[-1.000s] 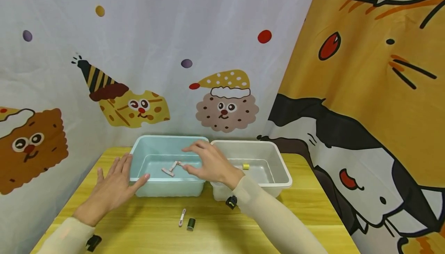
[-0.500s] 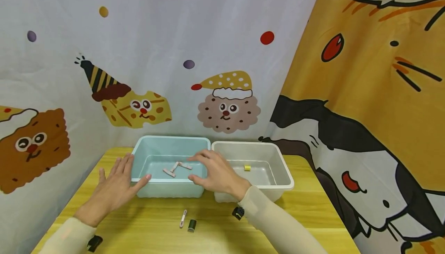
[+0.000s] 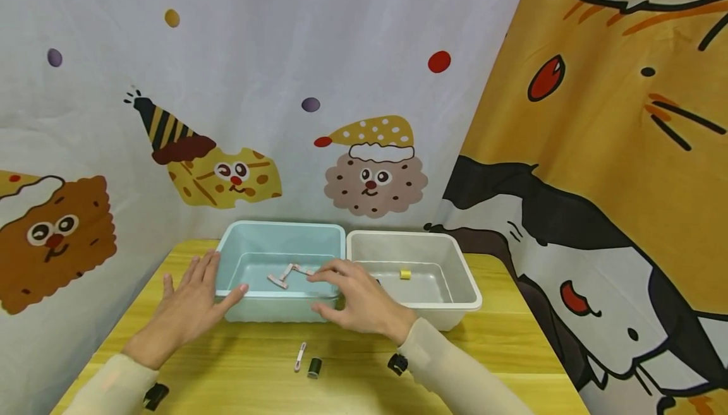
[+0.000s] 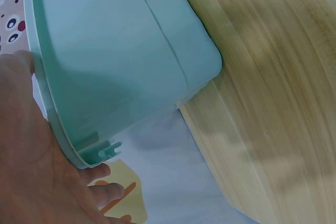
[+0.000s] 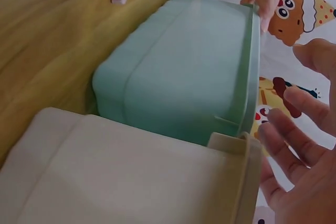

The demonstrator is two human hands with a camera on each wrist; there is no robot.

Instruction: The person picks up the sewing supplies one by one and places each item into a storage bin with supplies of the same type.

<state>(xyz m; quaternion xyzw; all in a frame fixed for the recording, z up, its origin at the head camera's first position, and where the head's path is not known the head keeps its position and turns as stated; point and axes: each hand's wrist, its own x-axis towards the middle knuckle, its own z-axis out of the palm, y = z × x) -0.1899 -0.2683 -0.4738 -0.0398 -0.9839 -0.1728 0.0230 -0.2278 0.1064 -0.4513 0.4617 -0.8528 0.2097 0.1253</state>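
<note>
My left hand rests with straight, spread fingers at the left front corner of a light blue bin, thumb over the front rim. Inside that bin lie several small pinkish-white strips. My right hand is over the front edge where the blue bin meets a white bin, its fingers loosely bent and apart, holding nothing. A small yellow spool lies in the white bin. In front of the bins, a slim white strip and a dark green thread spool lie on the table.
Both bins stand side by side at the back of the wooden table, against a printed cloth. A cat-patterned cloth hangs along the right side.
My right hand has drawn right and toward me, away from the strips in the blue bin, uncovering more of the rightmost one. My left hand stays at the bin's corner.
</note>
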